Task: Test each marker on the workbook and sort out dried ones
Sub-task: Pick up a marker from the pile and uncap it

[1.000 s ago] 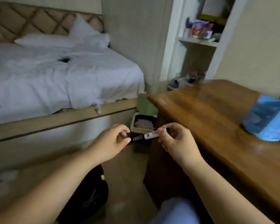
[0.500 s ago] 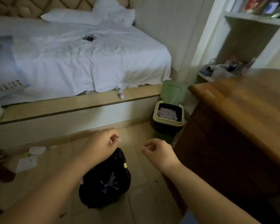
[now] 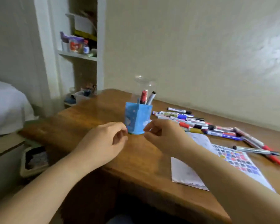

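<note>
My left hand (image 3: pixel 103 143) and my right hand (image 3: pixel 166 135) hover over the wooden desk (image 3: pixel 81 125), fingers loosely curled, holding nothing. Between and just behind them stands a blue pen holder (image 3: pixel 137 118) with a few markers sticking out. A pile of several markers (image 3: pixel 199 123) lies on the desk to the right of the holder. The open workbook (image 3: pixel 233 157) with coloured squares lies under my right forearm. Two more pens (image 3: pixel 255 150) rest at its far right edge.
A small bin (image 3: pixel 34 160) stands on the floor left of the desk. A bed with white sheets (image 3: pixel 5 107) is at the far left. A white shelf (image 3: pixel 78 47) with small items sits behind the desk. A clear plastic dome (image 3: pixel 144 81) is behind the holder.
A second ago both hands held a marker over the bin; half a second ago they were empty above the floor. The view has swung right to the desk, hands now above it.
</note>
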The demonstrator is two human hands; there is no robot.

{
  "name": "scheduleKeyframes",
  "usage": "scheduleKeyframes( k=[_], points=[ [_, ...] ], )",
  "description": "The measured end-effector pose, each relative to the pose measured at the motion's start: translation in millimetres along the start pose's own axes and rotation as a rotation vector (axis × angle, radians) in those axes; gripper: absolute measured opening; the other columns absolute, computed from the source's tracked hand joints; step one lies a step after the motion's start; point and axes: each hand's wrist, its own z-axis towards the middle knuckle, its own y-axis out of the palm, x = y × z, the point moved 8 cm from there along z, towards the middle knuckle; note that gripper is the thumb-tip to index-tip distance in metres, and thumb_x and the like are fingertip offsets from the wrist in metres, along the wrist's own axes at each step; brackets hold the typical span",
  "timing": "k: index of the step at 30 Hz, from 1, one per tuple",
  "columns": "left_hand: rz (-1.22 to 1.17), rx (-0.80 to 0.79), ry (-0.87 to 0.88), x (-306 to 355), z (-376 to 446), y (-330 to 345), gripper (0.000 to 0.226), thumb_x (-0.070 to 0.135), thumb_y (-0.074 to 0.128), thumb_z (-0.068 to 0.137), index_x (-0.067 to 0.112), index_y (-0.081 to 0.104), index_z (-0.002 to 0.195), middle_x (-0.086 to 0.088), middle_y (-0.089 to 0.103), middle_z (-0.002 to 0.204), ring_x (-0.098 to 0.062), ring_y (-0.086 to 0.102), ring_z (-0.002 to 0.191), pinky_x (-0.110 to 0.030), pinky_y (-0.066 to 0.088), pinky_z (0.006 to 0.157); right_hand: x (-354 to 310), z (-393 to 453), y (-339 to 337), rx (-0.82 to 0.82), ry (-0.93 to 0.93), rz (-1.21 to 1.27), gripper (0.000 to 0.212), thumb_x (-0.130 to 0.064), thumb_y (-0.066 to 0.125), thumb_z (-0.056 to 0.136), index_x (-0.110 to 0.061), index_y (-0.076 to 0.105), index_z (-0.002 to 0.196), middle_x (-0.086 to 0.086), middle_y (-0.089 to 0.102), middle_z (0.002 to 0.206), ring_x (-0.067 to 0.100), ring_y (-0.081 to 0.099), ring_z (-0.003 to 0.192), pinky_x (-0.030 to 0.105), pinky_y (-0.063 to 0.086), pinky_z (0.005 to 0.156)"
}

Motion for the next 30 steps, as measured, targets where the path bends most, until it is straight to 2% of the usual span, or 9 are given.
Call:
scheduleKeyframes(
  k=[3,5,7,9,12,19,24,28,30],
  points=[
    [-0.056,-0.04,0.102,49.1,38.2,37.4,0.01,0.03,0.058,0.088,0.03,0.057,0.099,0.019,0.056,0.091,-0.003,0.055,0.076,-0.017,0.047,0.065,60.2,-6.1,-46.2,0.025,0.096,-0.077,0.011,-0.027,0.062,0.088,-0.026,0.067,0.098,-0.011,0.062,0.082,0.007,0.059,0.077,0.015,0.046,0.068],
    [-0.063,-0.069,0.147,72.4,62.7,63.9,0.006,0.029,0.056,0.09,0.029,0.054,0.095,0.014,0.058,0.089,-0.004,0.054,0.075,-0.018,0.048,0.065,99.7,-8.7,-72.2,0.057,0.141,-0.114,0.008,-0.024,0.061,0.088,-0.026,0.067,0.093,-0.016,0.059,0.076,-0.001,0.055,0.069,0.005,0.042,0.059],
    [-0.062,-0.127,0.164,87.6,85.9,93.8,0.003,0.028,0.054,0.091,0.026,0.054,0.094,0.01,0.057,0.087,-0.005,0.054,0.076,-0.022,0.051,0.068,138.1,-10.1,-90.5,0.082,0.198,-0.161,0.008,-0.022,0.06,0.088,-0.024,0.068,0.092,-0.02,0.054,0.071,-0.004,0.051,0.063,0.003,0.038,0.053],
    [-0.05,-0.177,0.185,96.4,106.9,122.2,0.004,0.026,0.053,0.092,0.025,0.055,0.094,0.008,0.058,0.091,-0.006,0.053,0.078,-0.025,0.051,0.072,171.8,-10.0,-98.8,0.084,0.248,-0.194,0.011,-0.021,0.06,0.087,-0.022,0.069,0.093,-0.019,0.055,0.072,0.004,0.054,0.066,0.006,0.036,0.051],
    [-0.015,-0.248,0.206,101.3,131.4,158.1,0.009,0.023,0.053,0.091,0.024,0.055,0.1,0.009,0.058,0.102,-0.006,0.052,0.089,-0.024,0.047,0.077,207.2,-7.5,-93.0,0.024,0.317,-0.173,0.013,-0.024,0.061,0.087,-0.024,0.067,0.098,-0.016,0.058,0.078,0.011,0.059,0.074,0.018,0.043,0.058],
    [0.119,-0.397,0.234,95.8,156.6,212.9,0.022,0.015,0.051,0.092,0.025,0.053,0.111,0.007,0.053,0.116,-0.01,0.045,0.107,-0.026,0.043,0.089,226.6,-4.6,-64.0,-0.054,0.32,-0.1,0.019,-0.024,0.059,0.088,-0.024,0.065,0.106,-0.018,0.054,0.082,-0.001,0.051,0.071,0.005,0.039,0.054],
    [0.224,-0.399,0.227,86.5,159.1,219.8,0.017,0.018,0.052,0.092,0.023,0.054,0.108,0.004,0.051,0.112,-0.012,0.046,0.103,-0.028,0.044,0.088,227.2,-5.3,-62.5,-0.03,0.334,-0.067,0.02,-0.025,0.058,0.091,-0.022,0.065,0.109,-0.019,0.051,0.082,-0.004,0.048,0.071,0.005,0.035,0.056],
    [0.249,-0.411,0.185,80.9,154.4,215.0,0.023,0.013,0.052,0.093,0.02,0.046,0.114,0.0,0.044,0.117,-0.011,0.049,0.092,-0.024,0.045,0.074,222.0,-7.6,-63.7,-0.026,0.369,-0.068,0.022,-0.025,0.056,0.093,-0.022,0.062,0.113,-0.017,0.053,0.086,-0.003,0.05,0.074,0.006,0.037,0.057],
    [0.204,-0.385,0.164,83.2,154.2,201.7,0.027,0.01,0.051,0.093,0.021,0.043,0.115,0.001,0.039,0.119,-0.009,0.05,0.086,-0.025,0.046,0.068,211.2,-7.8,-70.4,0.023,0.344,-0.112,0.026,-0.026,0.056,0.093,-0.023,0.058,0.119,-0.01,0.057,0.101,0.003,0.053,0.083,0.008,0.041,0.063]
  ],
)
